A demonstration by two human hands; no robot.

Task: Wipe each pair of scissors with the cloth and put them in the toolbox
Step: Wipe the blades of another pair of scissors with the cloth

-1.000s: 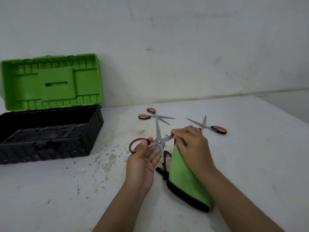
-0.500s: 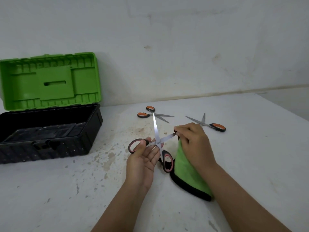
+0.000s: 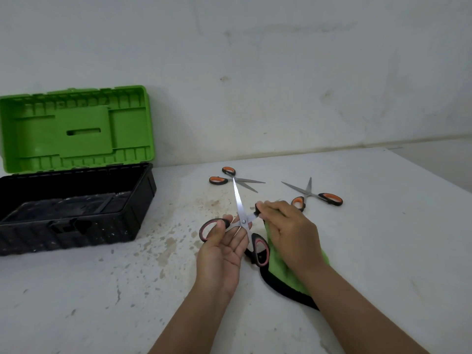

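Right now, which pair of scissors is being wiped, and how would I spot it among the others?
Start at the open toolbox with the green lid on the left of the white table, then look right to the two hands at the middle. The scissors being wiped sit open in the left hand, while the right hand pinches one blade with the green cloth. Their handles are black with pinkish-red lining; the two pairs lying behind have orange handles.

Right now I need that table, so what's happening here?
A person is cleaning scissors. The left hand holds an open pair with red-and-black handles, while the right hand wipes one of its blades with a green cloth. Two orange-handled pairs, one further back and one to the right, lie on the table, not yet put away. The toolbox stands open at the left; no scissors show inside.
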